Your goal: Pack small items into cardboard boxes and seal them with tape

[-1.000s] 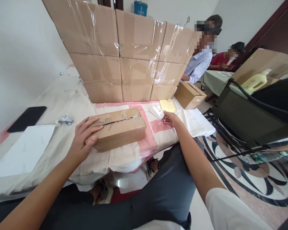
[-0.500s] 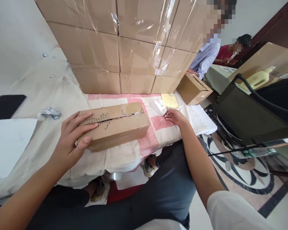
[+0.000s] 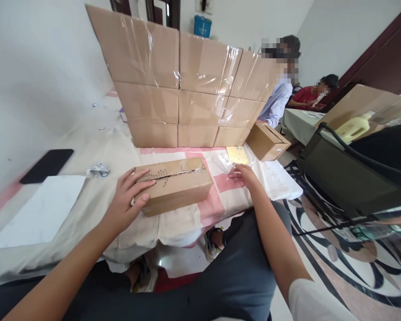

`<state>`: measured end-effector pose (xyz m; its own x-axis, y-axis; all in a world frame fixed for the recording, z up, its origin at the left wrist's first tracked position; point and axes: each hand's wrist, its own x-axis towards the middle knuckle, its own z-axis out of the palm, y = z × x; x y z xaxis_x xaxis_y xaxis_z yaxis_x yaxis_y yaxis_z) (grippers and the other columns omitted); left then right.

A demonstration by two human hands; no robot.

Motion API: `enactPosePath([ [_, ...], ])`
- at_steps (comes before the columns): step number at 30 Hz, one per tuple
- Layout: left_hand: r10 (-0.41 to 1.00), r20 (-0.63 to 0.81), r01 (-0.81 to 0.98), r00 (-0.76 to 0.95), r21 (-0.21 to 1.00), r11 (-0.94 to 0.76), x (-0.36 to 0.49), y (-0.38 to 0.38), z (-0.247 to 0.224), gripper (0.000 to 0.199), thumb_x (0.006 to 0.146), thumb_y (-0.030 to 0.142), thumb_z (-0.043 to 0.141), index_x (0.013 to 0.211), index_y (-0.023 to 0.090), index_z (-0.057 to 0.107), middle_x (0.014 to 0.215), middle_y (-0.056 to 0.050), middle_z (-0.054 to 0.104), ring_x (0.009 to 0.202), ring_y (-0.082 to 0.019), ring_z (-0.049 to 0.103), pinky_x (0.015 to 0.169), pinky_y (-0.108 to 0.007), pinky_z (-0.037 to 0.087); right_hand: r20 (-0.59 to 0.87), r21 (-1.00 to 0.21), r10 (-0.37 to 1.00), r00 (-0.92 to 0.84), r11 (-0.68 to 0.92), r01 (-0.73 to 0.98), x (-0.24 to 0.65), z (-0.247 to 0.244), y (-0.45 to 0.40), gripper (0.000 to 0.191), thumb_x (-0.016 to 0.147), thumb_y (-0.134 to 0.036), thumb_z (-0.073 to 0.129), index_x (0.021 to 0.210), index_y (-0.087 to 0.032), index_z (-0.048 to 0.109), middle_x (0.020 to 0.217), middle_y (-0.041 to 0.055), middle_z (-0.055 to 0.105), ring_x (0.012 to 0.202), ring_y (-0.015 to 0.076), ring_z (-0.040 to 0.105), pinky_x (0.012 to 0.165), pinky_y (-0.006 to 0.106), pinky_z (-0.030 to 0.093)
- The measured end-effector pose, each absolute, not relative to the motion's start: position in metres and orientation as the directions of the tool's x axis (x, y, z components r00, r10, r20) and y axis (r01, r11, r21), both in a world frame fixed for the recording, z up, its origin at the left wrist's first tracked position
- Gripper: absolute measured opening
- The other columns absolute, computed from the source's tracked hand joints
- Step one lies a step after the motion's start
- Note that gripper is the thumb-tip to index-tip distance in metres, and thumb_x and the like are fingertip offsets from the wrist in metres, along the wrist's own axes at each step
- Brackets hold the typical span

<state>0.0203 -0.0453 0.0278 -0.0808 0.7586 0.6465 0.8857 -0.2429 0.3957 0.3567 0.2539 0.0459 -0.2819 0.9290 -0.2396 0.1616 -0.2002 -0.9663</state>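
Observation:
A closed cardboard box lies on the cloth-covered table in front of me. Its top seam is slit and ragged, with torn marks along it. My left hand rests on the box's left end, fingers spread across the top and thumb by the near edge. To the right of the box, my right hand has its fingers curled together around the near end of a thin, straight, metal-looking tool. What kind of tool it is cannot be made out. Crumpled white paper lies just beyond those fingers.
Taped cardboard boxes form a wall behind the table. A yellow sheet and another carton are at the back right, near a co-worker. Left are white paper, a black pad and crumpled plastic. A chair stands right.
The view has tilted up and shifted left, so more of the wall behind shows. Both hands keep their places relative to the box and the thin tool.

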Motion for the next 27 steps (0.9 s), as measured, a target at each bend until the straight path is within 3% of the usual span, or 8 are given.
enactPosePath([
  [5, 0.708, 0.700, 0.942, -0.093, 0.292, -0.165, 0.028, -0.047, 0.047, 0.028, 0.095, 0.031, 0.056, 0.120, 0.028, 0.069, 0.149, -0.009, 0.053, 0.148, -0.037, 0.035, 0.120, -0.064, 0.034, -0.041, -0.991, 0.895, -0.443, 0.022, 0.135, 0.334, 0.101, 0.196, 0.016, 0.084, -0.024, 0.071, 0.090, -0.023, 0.056, 0.071, -0.0019, 0.073, 0.049, 0.0092, 0.063, 0.045, 0.017, 0.037],
  [7, 0.652, 0.752, 0.955, -0.095, 0.254, -0.154, 0.037, -0.050, 0.058, 0.026, 0.091, 0.030, 0.061, 0.115, 0.030, 0.070, 0.143, -0.009, 0.057, 0.144, -0.037, 0.041, 0.118, -0.063, 0.036, 0.123, -0.981, 0.772, -0.624, 0.190, 0.042, 0.322, 0.116, 0.161, 0.016, 0.087, -0.031, 0.068, 0.097, -0.026, 0.056, 0.072, -0.0016, 0.073, 0.049, 0.0099, 0.061, 0.048, 0.019, 0.039],
  [9, 0.591, 0.801, 0.949, -0.097, 0.254, -0.189, 0.051, -0.055, 0.070, 0.025, 0.089, 0.027, 0.064, 0.113, 0.031, 0.069, 0.130, -0.009, 0.064, 0.132, -0.035, 0.052, 0.112, -0.058, 0.043, 0.186, -0.970, 0.652, -0.735, 0.243, -0.030, 0.312, 0.120, 0.126, 0.016, 0.092, -0.038, 0.063, 0.101, -0.029, 0.055, 0.075, -0.0011, 0.073, 0.050, 0.0109, 0.059, 0.051, 0.022, 0.043],
  [11, 0.585, 0.805, 0.911, -0.097, 0.309, -0.274, 0.069, -0.062, 0.080, 0.028, 0.091, 0.023, 0.063, 0.117, 0.031, 0.065, 0.111, -0.007, 0.068, 0.112, -0.028, 0.062, 0.099, -0.049, 0.052, 0.177, -0.963, 0.535, -0.826, 0.266, -0.034, 0.304, 0.114, 0.096, 0.013, 0.098, -0.040, 0.055, 0.107, -0.030, 0.055, 0.079, -0.0011, 0.073, 0.050, 0.0108, 0.056, 0.052, 0.023, 0.044],
  [14, 0.716, 0.695, 0.792, -0.070, 0.475, -0.383, 0.093, -0.069, 0.088, 0.034, 0.096, 0.032, 0.062, 0.130, 0.026, 0.057, 0.099, -0.006, 0.067, 0.092, -0.022, 0.064, 0.080, -0.037, 0.055, 0.224, -0.881, 0.302, -0.927, 0.470, -0.060, 0.297, 0.098, 0.068, 0.012, 0.102, -0.029, 0.051, 0.112, -0.027, 0.057, 0.085, 0.0011, 0.073, 0.060, 0.0119, 0.060, 0.056, 0.023, 0.045],
  [18, 0.803, 0.595, 0.705, 0.010, 0.565, -0.428, 0.106, -0.073, 0.083, 0.017, 0.094, 0.029, 0.068, 0.108, 0.020, 0.064, 0.091, -0.005, 0.068, 0.082, -0.017, 0.061, 0.071, -0.030, 0.051, 0.370, -0.688, 0.112, -0.922, 0.700, -0.191, 0.288, 0.087, 0.056, 0.016, 0.099, -0.012, 0.050, 0.107, -0.022, 0.060, 0.078, -0.0003, 0.068, 0.063, 0.0113, 0.059, 0.061, 0.023, 0.042],
  [20, 0.764, 0.644, 0.720, 0.031, 0.516, -0.464, 0.104, -0.075, 0.076, 0.009, 0.092, 0.019, 0.069, 0.099, 0.019, 0.064, 0.085, -0.003, 0.068, 0.075, -0.015, 0.059, 0.067, -0.030, 0.048, 0.380, -0.646, 0.085, -0.921, 0.737, -0.199, 0.284, 0.084, 0.053, 0.018, 0.099, -0.010, 0.049, 0.107, -0.022, 0.060, 0.076, -0.0010, 0.066, 0.063, 0.0113, 0.057, 0.060, 0.023, 0.041],
  [27, 0.627, 0.775, 0.872, 0.079, 0.251, -0.420, 0.098, -0.084, 0.065, 0.022, 0.085, 0.012, 0.075, 0.104, 0.015, 0.065, 0.088, -0.006, 0.072, 0.078, -0.018, 0.063, 0.070, -0.033, 0.050, 0.444, -0.524, 0.122, -0.888, 0.839, -0.147, 0.279, 0.079, 0.043, 0.018, 0.099, -0.010, 0.049, 0.108, -0.022, 0.060, 0.075, -0.0018, 0.067, 0.061, 0.0120, 0.058, 0.060, 0.025, 0.041],
])
